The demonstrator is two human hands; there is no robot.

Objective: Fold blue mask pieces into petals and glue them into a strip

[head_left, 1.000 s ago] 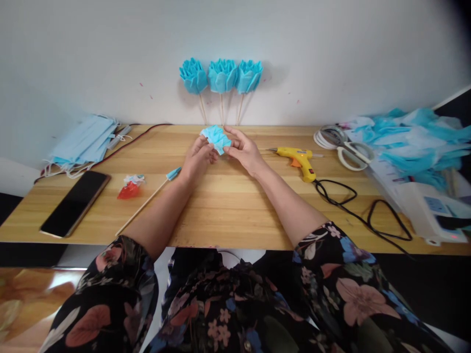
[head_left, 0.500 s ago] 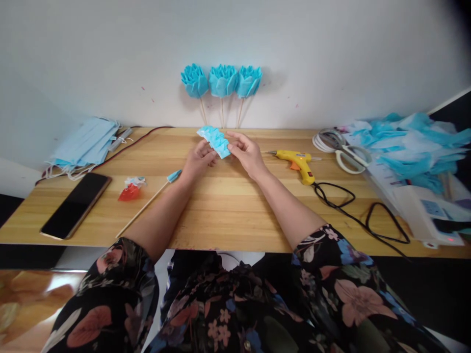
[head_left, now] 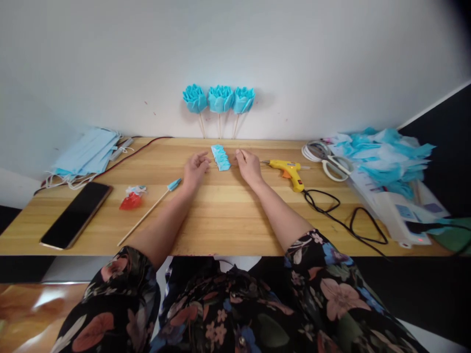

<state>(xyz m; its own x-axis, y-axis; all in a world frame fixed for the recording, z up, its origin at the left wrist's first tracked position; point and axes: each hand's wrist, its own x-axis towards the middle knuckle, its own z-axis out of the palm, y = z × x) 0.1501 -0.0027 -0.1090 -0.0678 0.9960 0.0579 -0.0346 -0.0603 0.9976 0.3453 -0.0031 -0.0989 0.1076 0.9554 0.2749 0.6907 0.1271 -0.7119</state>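
A pleated light-blue fabric strip (head_left: 221, 158) lies on the tabletop between my two hands. My left hand (head_left: 196, 170) is open just to its left, fingers apart and loosely bent. On the right, my right hand (head_left: 250, 167) rests near the strip's edge with its fingers loosely curled, and I see nothing in it. Beside my left forearm lies a thin wooden stick (head_left: 145, 218) with a small blue wrapped tip (head_left: 174, 184).
Three blue fabric flowers (head_left: 221, 99) on sticks lean against the wall. To the right are a yellow glue gun (head_left: 289, 170), scissors (head_left: 336, 167) and a blue-white fabric pile (head_left: 390, 154). Face masks (head_left: 88, 153), a phone (head_left: 76, 214) and a red packet (head_left: 131, 200) lie left.
Both hands have let go of the pleated strip, which now lies flat on the table. The hands have drawn apart to either side, and the camera view has shifted slightly.
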